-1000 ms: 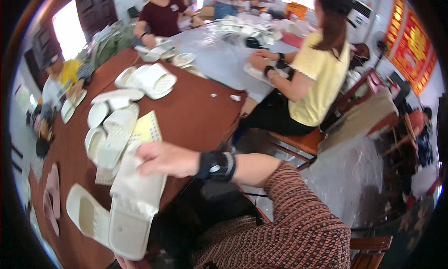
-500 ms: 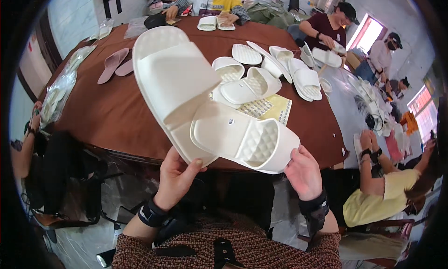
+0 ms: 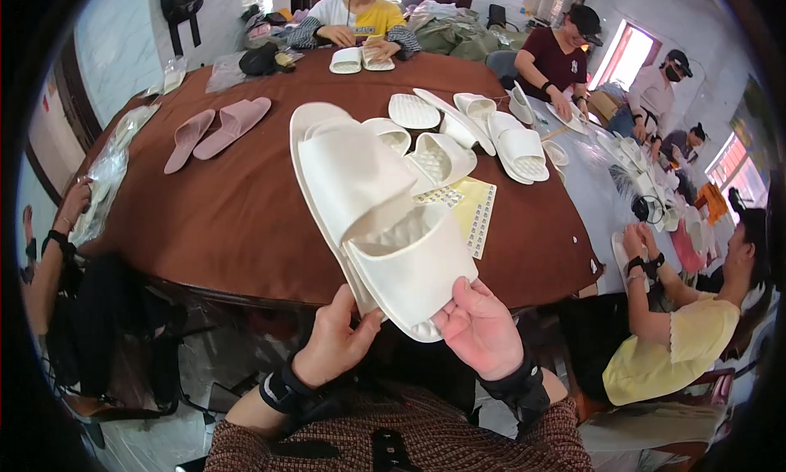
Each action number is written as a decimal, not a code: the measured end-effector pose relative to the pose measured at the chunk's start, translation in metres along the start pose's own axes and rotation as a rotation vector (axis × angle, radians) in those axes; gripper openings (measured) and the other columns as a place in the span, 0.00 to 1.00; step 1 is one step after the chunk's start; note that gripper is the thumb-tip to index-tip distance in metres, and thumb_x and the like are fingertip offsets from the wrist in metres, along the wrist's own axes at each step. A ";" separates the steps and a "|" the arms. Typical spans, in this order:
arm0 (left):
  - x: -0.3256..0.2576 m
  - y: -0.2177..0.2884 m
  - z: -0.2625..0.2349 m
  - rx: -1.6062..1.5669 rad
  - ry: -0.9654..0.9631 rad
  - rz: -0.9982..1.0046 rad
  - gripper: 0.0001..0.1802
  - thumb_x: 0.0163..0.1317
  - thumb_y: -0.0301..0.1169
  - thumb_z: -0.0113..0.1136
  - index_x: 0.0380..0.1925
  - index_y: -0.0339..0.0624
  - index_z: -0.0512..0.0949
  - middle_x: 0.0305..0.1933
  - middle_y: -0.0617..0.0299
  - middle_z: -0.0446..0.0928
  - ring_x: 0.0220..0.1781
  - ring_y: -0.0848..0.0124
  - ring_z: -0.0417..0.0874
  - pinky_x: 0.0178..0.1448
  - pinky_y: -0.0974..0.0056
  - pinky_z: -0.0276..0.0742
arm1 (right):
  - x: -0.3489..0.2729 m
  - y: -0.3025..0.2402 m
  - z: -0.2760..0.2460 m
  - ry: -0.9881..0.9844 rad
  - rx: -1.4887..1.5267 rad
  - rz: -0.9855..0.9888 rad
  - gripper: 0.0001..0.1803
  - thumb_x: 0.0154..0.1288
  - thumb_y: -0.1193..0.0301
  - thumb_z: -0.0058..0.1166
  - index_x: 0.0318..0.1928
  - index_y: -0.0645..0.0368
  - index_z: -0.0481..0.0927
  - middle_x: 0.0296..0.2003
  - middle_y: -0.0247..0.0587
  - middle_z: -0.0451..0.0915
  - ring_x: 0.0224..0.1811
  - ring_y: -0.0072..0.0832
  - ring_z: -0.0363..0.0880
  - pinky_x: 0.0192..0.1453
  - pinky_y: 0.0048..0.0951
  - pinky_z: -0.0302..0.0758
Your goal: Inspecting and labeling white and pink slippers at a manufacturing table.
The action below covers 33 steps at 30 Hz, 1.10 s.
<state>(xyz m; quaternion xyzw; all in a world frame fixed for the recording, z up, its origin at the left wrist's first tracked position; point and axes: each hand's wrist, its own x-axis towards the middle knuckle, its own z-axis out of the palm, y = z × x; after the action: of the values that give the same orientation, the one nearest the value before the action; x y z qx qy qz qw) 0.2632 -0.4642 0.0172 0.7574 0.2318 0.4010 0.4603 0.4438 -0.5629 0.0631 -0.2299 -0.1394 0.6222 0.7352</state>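
Observation:
Two white slide slippers are held up over the near table edge. My left hand is closed on the lower end of the farther slipper, its thumb pressed near the end. In front of that one, and overlapping it, tilts the nearer slipper, its wide strap facing me. My right hand grips this slipper at its lower right side, palm turned up. Behind them lie several more white slippers and a yellow sheet of small stickers, partly covered by the held pair.
A brown cloth covers the table. A pink pair of slippers lies at the left, near clear plastic bags. Co-workers sit or stand around; one handles white slippers across the table. A grey table adjoins at right.
My right hand has moved left and turned its slipper upright, so its strap now faces me rather than the sole end. The two slippers now overlap more closely; the view has shifted slightly.

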 end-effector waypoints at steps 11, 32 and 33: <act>-0.006 0.003 0.018 -0.109 -0.049 -0.130 0.17 0.65 0.24 0.60 0.51 0.28 0.69 0.38 0.51 0.83 0.37 0.70 0.86 0.40 0.66 0.82 | 0.013 -0.003 0.004 -0.043 0.015 -0.015 0.24 0.77 0.69 0.42 0.68 0.63 0.61 0.63 0.44 0.72 0.67 0.34 0.71 0.72 0.40 0.66; 0.015 0.012 0.012 -0.604 -0.095 -0.240 0.16 0.68 0.28 0.60 0.51 0.32 0.70 0.41 0.53 0.82 0.34 0.69 0.83 0.36 0.68 0.80 | -0.024 -0.042 -0.041 -0.140 -0.461 -0.230 0.33 0.73 0.68 0.53 0.72 0.62 0.55 0.63 0.47 0.68 0.61 0.30 0.71 0.59 0.33 0.75; 0.014 0.013 0.015 -0.581 -0.119 -0.271 0.16 0.68 0.28 0.60 0.51 0.33 0.70 0.42 0.54 0.82 0.34 0.70 0.83 0.36 0.68 0.80 | -0.021 -0.038 -0.041 -0.133 -0.451 -0.180 0.33 0.74 0.67 0.51 0.72 0.64 0.54 0.64 0.46 0.68 0.63 0.29 0.70 0.61 0.31 0.73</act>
<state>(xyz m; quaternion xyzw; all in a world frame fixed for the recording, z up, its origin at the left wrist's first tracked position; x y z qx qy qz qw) 0.2829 -0.4680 0.0304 0.5789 0.1790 0.3405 0.7189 0.4927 -0.5944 0.0495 -0.3332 -0.3427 0.5212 0.7070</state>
